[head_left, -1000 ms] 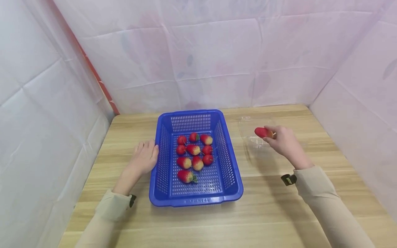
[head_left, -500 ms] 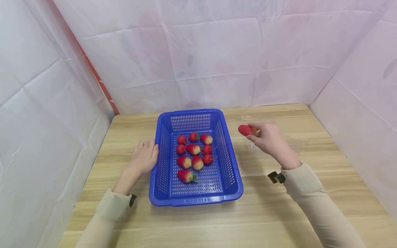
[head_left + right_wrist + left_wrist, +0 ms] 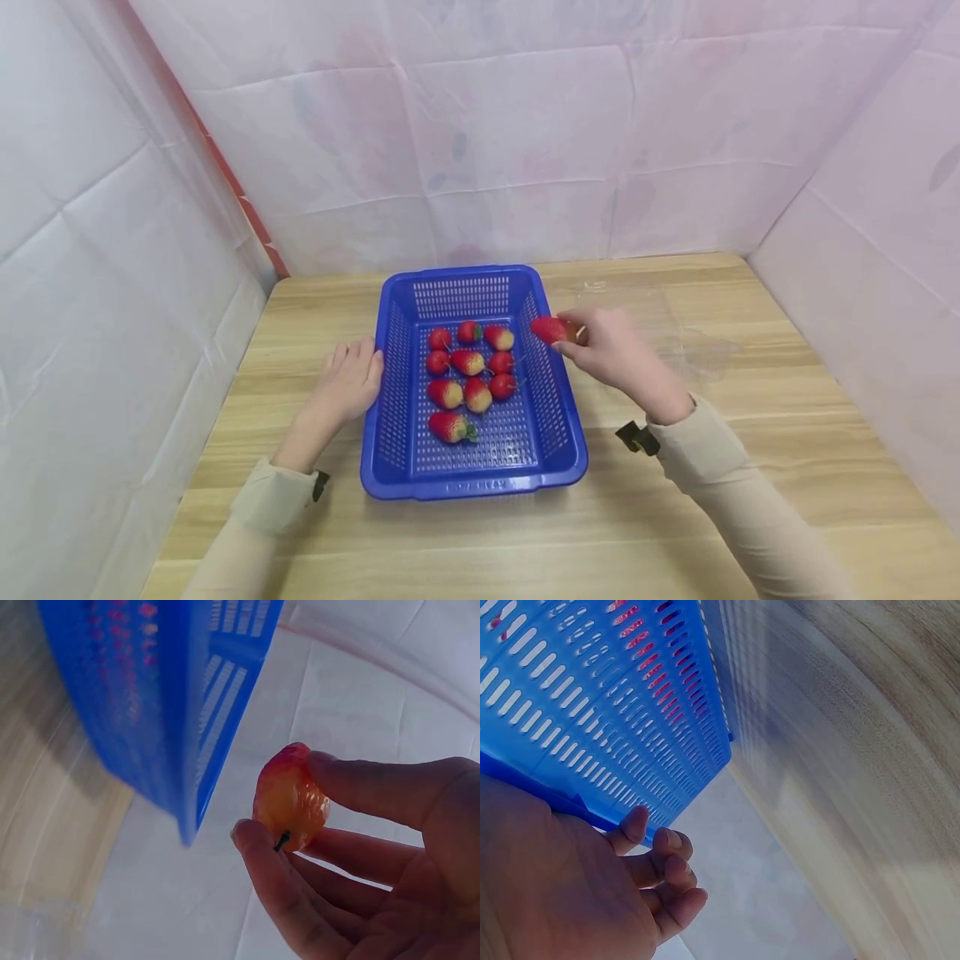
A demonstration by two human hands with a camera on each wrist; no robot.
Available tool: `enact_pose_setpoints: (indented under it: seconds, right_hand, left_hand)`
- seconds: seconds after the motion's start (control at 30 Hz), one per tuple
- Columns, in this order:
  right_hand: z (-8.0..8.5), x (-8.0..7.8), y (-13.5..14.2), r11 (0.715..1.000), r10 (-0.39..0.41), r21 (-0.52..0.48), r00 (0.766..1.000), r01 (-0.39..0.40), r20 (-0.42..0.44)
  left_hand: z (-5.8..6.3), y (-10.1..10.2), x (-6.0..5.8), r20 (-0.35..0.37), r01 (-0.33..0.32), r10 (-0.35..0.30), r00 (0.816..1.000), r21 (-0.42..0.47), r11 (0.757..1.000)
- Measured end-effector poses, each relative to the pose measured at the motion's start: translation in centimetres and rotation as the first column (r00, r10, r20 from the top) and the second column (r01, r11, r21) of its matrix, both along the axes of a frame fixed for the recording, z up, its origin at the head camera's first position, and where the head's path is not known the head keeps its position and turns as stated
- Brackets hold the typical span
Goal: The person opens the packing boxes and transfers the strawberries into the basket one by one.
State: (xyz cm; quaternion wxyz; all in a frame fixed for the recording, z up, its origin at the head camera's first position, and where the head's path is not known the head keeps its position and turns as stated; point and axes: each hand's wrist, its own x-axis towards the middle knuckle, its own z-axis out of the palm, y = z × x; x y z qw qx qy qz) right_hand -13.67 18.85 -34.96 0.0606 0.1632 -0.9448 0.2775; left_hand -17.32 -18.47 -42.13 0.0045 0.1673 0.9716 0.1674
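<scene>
In the head view my right hand pinches a red and yellow strawberry above the right rim of a blue plastic basket. The right wrist view shows the strawberry between thumb and fingertips, its dark stem turned toward the camera, beside the basket's wall. My left hand rests against the basket's left rim. Its fingers are loosely bent beside the rim in the left wrist view. Inside the basket lie several strawberries and several small round red fruits with stems.
A clear plastic container lies on the wooden table, right of the basket, partly behind the right hand; its transparent outline is hard to make out. Pale cloth walls enclose the table at the back and both sides.
My right hand has carried the strawberry leftward from over the clear container to the basket's right rim. My left hand and the basket have stayed put.
</scene>
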Motion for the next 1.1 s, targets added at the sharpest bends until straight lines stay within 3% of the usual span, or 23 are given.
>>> enact_pose_setpoints:
  seconds: [0.5,0.77,1.1]
  right_hand:
    - [-0.7,0.6,-4.6,0.995,0.093,0.003,0.985,-0.095,0.144]
    - [-1.1,0.5,-6.3,0.981,0.191,0.015,0.972,-0.195,0.137]
    - [-1.3,0.8,-8.9,0.983,0.146,0.081,0.967,-0.166,0.210]
  left_hand:
    - [-0.3,-0.1,-0.2,0.005,0.006,-0.006,1.000,-0.002,1.000]
    - [-0.2,-0.2,-0.3,-0.001,-0.001,0.001,1.000,-0.002,1.000]
    - [-0.1,-0.1,-0.1,0.004,0.004,-0.004,1.000,0.007,1.000]
